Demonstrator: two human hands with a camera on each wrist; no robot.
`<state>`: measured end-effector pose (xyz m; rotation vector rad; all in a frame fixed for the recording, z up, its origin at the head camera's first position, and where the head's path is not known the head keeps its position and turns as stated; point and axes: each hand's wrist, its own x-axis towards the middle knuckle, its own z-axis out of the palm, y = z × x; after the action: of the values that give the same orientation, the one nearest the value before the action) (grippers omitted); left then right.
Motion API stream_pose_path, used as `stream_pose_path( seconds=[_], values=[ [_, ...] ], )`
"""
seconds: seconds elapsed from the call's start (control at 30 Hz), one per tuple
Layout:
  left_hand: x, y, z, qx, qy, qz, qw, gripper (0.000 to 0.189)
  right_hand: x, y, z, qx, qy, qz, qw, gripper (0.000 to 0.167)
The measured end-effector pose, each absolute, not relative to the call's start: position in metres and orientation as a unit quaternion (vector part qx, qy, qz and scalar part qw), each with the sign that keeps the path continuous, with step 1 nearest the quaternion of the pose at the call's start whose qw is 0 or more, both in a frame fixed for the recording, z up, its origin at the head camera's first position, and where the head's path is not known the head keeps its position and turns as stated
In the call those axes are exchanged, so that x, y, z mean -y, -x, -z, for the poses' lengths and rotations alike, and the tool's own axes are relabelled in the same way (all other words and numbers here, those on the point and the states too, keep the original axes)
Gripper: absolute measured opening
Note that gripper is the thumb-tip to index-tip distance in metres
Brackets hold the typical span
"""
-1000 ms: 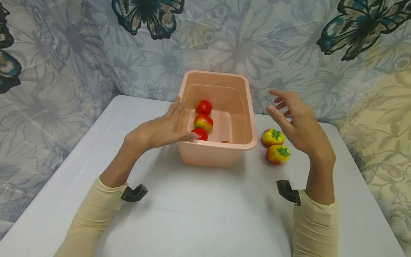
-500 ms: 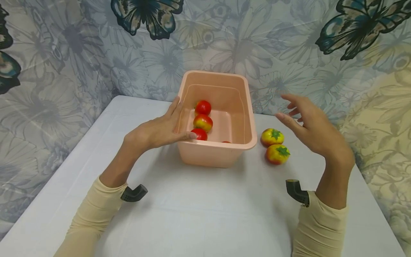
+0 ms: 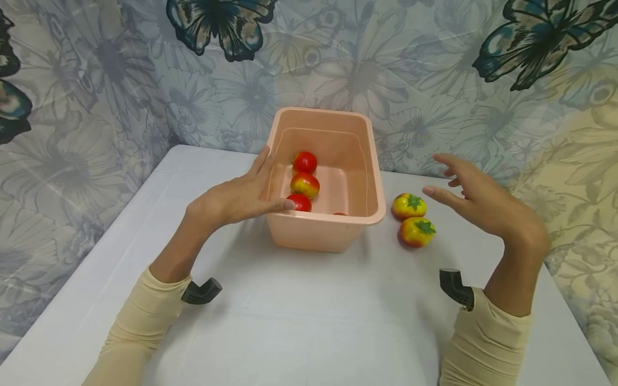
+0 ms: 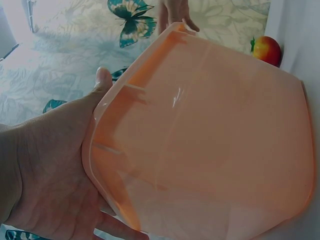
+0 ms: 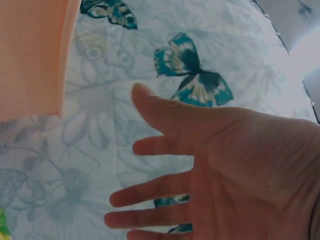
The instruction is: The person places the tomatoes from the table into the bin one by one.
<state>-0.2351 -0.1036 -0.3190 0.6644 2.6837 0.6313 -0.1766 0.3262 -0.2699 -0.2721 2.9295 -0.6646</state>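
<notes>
My left hand [image 3: 232, 198] rests with fairly straight fingers along the left rim of a peach-coloured plastic tub [image 3: 318, 234], its thumb lying across the front corner. In the left wrist view, the palm touches the rim of the tub [image 4: 215, 130]. Several glossy red-and-yellow tomatoes [image 3: 305, 185] lie inside the tub; one is mostly hidden behind the front wall. To the right of the tub, a yellow-and-red tomato [image 3: 409, 206] with a green leafy top sits behind a similar tomato [image 3: 417, 232]. My right hand [image 3: 487, 206] hovers right of these, holding nothing, its fingers spread in the right wrist view [image 5: 225, 170].
A white-covered table [image 3: 299, 311] bears everything. Behind it and at both sides hangs a floral cloth [image 3: 338, 59] printed with large butterflies [image 3: 222, 24]. A black camera mount [image 3: 201, 291] sticks out from the left sleeve, and another mount [image 3: 456, 289] from the right sleeve.
My right hand has moved to the right and slightly down in the head view, away from the tub and the two tomatoes. My left hand and the tub have stayed in place.
</notes>
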Motion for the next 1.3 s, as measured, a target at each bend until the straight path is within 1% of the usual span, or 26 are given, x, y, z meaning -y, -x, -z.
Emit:
stream_pose_path(
  seconds=[0.1,0.23,0.33,0.43,0.53,0.6,0.67,0.77,0.83,0.97,1.03,1.13,1.2,1.3],
  values=[
    [0.104,0.235,0.319,-0.935,-0.234,-0.221,0.151,0.124,-0.333,0.178,0.272,-0.971,0.078,0.207,0.088,0.089],
    [0.104,0.235,0.319,-0.933,-0.239,-0.222,0.151,0.123,-0.344,0.183,0.281,-0.970,0.056,0.187,0.147,0.097],
    [0.105,0.235,0.319,-0.933,-0.236,-0.224,0.154,0.123,-0.353,0.190,0.294,-0.967,0.054,0.163,0.190,0.097],
    [0.106,0.235,0.320,-0.933,-0.232,-0.228,0.155,0.124,-0.360,0.203,0.310,-0.962,0.043,0.122,0.239,0.099],
    [0.106,0.235,0.320,-0.932,-0.233,-0.229,0.155,0.125,-0.365,0.217,0.325,-0.945,0.017,0.101,0.311,0.102],
    [0.106,0.236,0.320,-0.932,-0.237,-0.225,0.155,0.124,-0.367,0.224,0.334,-0.932,0.014,0.104,0.347,0.099],
    [0.105,0.236,0.320,-0.932,-0.240,-0.221,0.156,0.122,-0.368,0.230,0.341,-0.921,0.014,0.120,0.372,0.090],
    [0.105,0.235,0.320,-0.933,-0.245,-0.213,0.156,0.121,-0.367,0.235,0.349,-0.916,0.031,0.127,0.380,0.064],
    [0.105,0.235,0.319,-0.933,-0.247,-0.211,0.155,0.121,-0.366,0.236,0.351,-0.914,0.034,0.125,0.384,0.053],
    [0.105,0.235,0.319,-0.934,-0.247,-0.208,0.154,0.121,-0.367,0.232,0.352,-0.908,0.004,0.134,0.397,0.055],
    [0.105,0.235,0.319,-0.934,-0.248,-0.207,0.154,0.121,-0.369,0.228,0.351,-0.905,-0.030,0.143,0.399,0.056],
    [0.105,0.235,0.318,-0.933,-0.251,-0.207,0.153,0.120,-0.373,0.224,0.349,-0.906,-0.073,0.154,0.388,0.057],
    [0.105,0.235,0.318,-0.933,-0.254,-0.205,0.152,0.120,-0.376,0.223,0.349,-0.909,-0.089,0.151,0.379,0.062],
    [0.104,0.235,0.319,-0.934,-0.255,-0.202,0.151,0.120,-0.378,0.222,0.347,-0.914,-0.085,0.142,0.369,0.068]
  ],
)
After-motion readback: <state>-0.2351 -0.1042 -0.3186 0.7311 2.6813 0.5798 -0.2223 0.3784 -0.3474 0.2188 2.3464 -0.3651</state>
